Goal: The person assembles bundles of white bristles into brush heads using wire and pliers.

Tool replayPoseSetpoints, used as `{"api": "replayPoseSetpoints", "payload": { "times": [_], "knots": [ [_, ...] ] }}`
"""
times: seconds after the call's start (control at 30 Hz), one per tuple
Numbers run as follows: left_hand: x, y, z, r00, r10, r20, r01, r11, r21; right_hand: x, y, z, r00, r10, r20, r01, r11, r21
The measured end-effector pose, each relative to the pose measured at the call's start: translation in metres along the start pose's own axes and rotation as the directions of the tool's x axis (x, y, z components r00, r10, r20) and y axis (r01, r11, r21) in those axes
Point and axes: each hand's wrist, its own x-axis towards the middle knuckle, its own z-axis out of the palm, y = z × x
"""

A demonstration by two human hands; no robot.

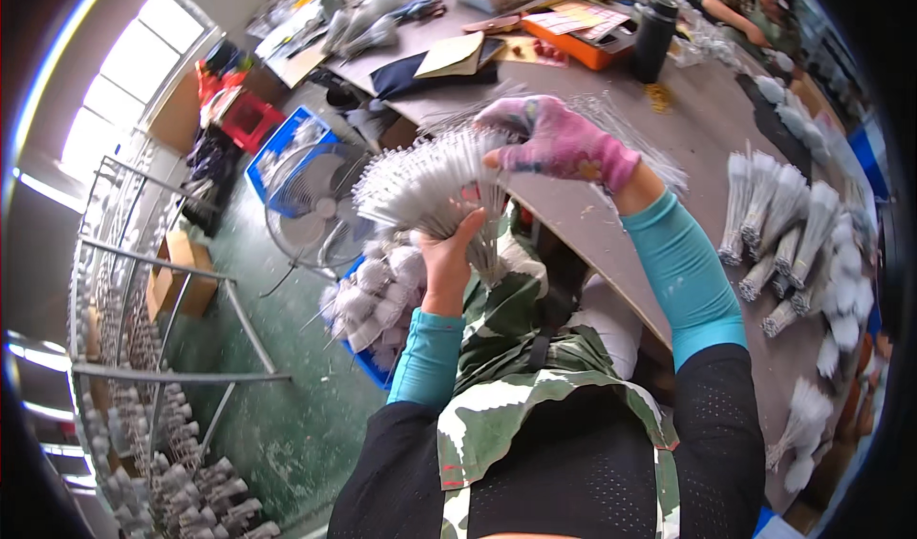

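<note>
My left hand is bare and wraps round the lower part of a thick bundle of thin white stems. The stems fan out to the left with small pale tips, and their other ends hang below the hand. A pink patterned glove covers my right hand, with the fingertips bare. Its fingers and thumb close on the right edge of the same bundle, over the table edge. More loose thin stems lie on the table behind the right hand.
The brown table holds tied white bundles at right, a black bottle and an orange box. On the floor at left are a fan, a blue crate of bundles and a metal rack. Another person sits far right.
</note>
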Motion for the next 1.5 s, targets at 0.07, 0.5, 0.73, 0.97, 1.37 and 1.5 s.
{"api": "replayPoseSetpoints", "payload": {
  "times": [0.07, 0.5, 0.73, 0.97, 1.37, 1.5],
  "knots": [
    [-0.001, 0.005, -0.004, 0.999, -0.031, -0.027, 0.030, 0.999, -0.022, -0.001, 0.011, 0.009, 0.999, 0.006, -0.039, 0.000, 0.989, 0.149],
    [-0.008, 0.008, -0.010, 0.998, 0.065, -0.021, -0.065, 0.998, 0.015, -0.019, 0.021, 0.014, 0.984, 0.167, -0.060, -0.108, 0.835, 0.540],
    [-0.008, 0.005, -0.011, 0.995, 0.093, -0.025, -0.092, 0.995, 0.022, -0.022, 0.026, 0.012, 0.992, 0.086, -0.092, -0.027, 0.858, 0.514],
    [-0.008, 0.012, -0.011, 0.995, 0.087, -0.039, -0.085, 0.995, 0.047, -0.021, 0.019, 0.017, 0.993, 0.106, -0.061, -0.047, 0.789, 0.613],
    [-0.009, 0.008, -0.012, 0.997, 0.045, -0.056, -0.040, 0.995, 0.094, 0.033, -0.013, 0.016, 1.000, -0.018, 0.023, 0.019, 0.999, -0.042],
    [-0.008, 0.011, -0.013, 0.998, 0.042, -0.057, -0.040, 0.999, 0.028, 0.026, 0.015, 0.007, 0.992, -0.015, 0.125, -0.021, 0.960, 0.280]
  ]
}}
